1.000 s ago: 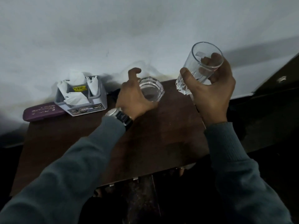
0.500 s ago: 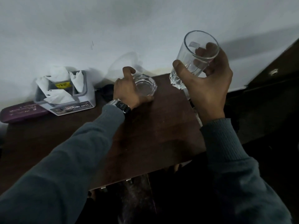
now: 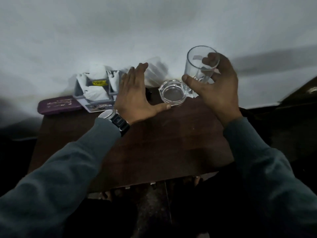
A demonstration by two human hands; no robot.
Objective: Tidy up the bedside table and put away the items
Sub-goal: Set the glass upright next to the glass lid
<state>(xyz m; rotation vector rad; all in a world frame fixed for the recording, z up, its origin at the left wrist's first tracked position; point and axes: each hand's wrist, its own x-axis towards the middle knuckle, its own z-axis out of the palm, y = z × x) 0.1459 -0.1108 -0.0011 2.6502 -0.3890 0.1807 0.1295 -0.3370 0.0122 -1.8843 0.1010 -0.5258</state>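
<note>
A dark wooden bedside table (image 3: 154,143) stands against a white wall. A clear glass ashtray (image 3: 172,93) sits near its back edge. My left hand (image 3: 135,97) hovers just left of the ashtray with fingers straight and spread, the thumb tip touching or nearly touching the ashtray's front rim. My right hand (image 3: 216,85) grips a tall clear drinking glass (image 3: 197,66), held upright above the table's back right corner, thumb in front and fingers behind it.
A grey and white tissue holder (image 3: 97,90) with white napkins stands at the back left. A purple case (image 3: 58,105) lies left of it, overhanging the table's edge. A small dark object (image 3: 148,95) lies behind my left hand. Dark furniture is on the right.
My left hand has let go of the ashtray and opened flat to its left. The ashtray now sits closer to the glass, which my right hand still holds.
</note>
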